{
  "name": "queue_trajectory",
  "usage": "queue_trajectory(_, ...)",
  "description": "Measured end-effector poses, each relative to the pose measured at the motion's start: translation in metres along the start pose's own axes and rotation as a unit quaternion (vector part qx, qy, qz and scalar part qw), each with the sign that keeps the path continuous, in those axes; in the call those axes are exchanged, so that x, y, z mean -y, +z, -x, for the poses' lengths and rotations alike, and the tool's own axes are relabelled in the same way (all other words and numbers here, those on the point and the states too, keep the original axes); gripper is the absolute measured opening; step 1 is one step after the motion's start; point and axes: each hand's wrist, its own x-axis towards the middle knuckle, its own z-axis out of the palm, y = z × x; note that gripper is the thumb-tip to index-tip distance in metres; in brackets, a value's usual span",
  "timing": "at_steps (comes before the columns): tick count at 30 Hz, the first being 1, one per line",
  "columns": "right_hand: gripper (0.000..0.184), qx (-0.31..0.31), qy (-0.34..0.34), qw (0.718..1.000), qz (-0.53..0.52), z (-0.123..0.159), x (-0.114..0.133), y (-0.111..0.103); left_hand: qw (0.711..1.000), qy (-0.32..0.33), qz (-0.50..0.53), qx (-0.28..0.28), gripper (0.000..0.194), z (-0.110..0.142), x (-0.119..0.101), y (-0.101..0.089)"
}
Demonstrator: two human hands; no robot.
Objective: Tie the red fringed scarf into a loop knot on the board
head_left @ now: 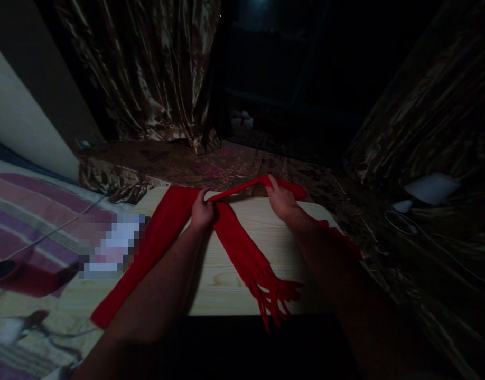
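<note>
A red fringed scarf (240, 240) lies in folds across a light wooden table (226, 279). One long strip runs down the left side, and a fringed end hangs slightly over the near edge. My left hand (203, 211) is closed on the scarf near the far edge, where the strips meet. My right hand (281, 199) grips a raised stretch of it farther right, its fingers partly over the cloth. Between my hands the scarf spans in a narrow band, lifted off the tabletop. More red cloth shows beyond my right forearm.
Left of the table are a striped bedspread (40, 200), a blurred-out item (113, 248), a dark red cylindrical object (32, 277) and cables. Patterned curtains (147, 68) hang behind. A white device with a cord (431, 188) lies at right.
</note>
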Motion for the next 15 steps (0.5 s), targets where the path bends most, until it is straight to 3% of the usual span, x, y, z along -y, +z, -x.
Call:
queue_trajectory(5,0.054,0.063,-0.073,0.995,-0.002,0.005,0.011,0.025,0.986,-0.068,0.131,0.075,0.06,-0.004,0.004,0.004)
queue_trajectory(9,0.052,0.096,-0.075,0.993,0.014,0.009,0.007,0.035,0.976,-0.102,0.172,0.081,0.055,-0.001,-0.002,0.003)
queue_trajectory(15,0.045,0.025,-0.023,0.999,-0.026,0.008,-0.014,0.024,0.977,-0.095,0.18,0.06,0.063,0.001,-0.004,-0.001)
